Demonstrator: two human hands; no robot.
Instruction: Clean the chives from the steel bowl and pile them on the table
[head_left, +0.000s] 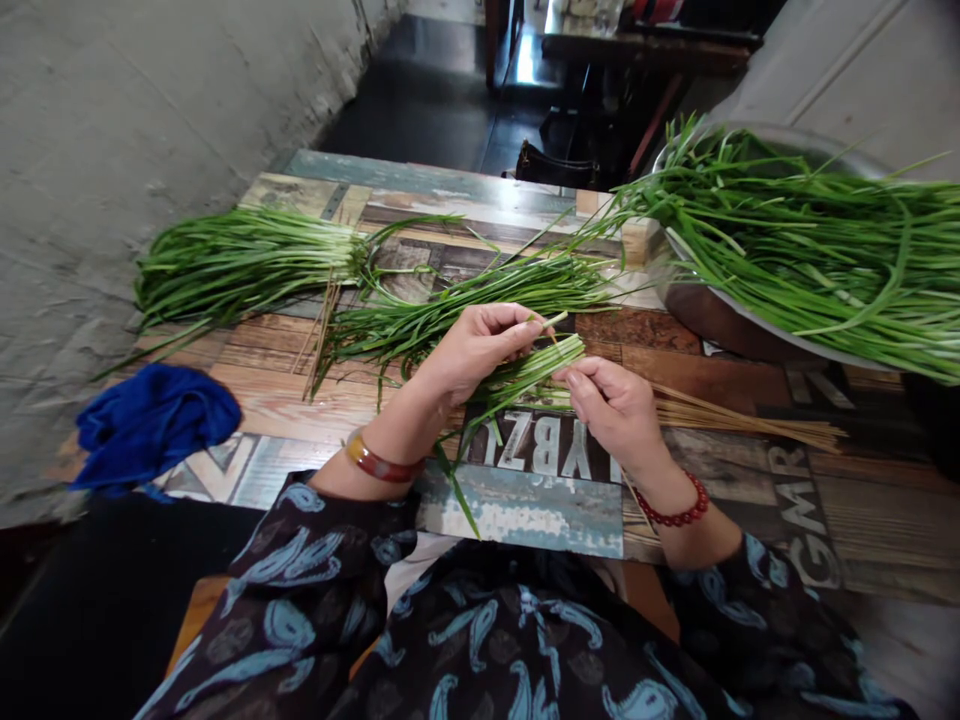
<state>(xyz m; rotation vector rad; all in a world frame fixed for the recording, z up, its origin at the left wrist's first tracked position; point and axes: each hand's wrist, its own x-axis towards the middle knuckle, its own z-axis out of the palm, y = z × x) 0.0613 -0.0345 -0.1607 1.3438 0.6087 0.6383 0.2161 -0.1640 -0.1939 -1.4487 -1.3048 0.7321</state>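
My left hand pinches a garlic chive stalk, its pale cut end poking out past the fingertips. Just below it, a row of garlic chives lies with white ends to the right. My right hand is closed on a thin wooden skewer; its shaft runs down past the wrist, and a thin tip shows beside the left fingertips. Part of the skewer is hidden by the fingers and stalks. Behind my hands lies a loose pile of chives.
A large metal bowl heaped with chives stands at the right. More skewers lie beside my right hand, several others at the left. A chive bundle and a blue cloth rest near the wall on the patterned table.
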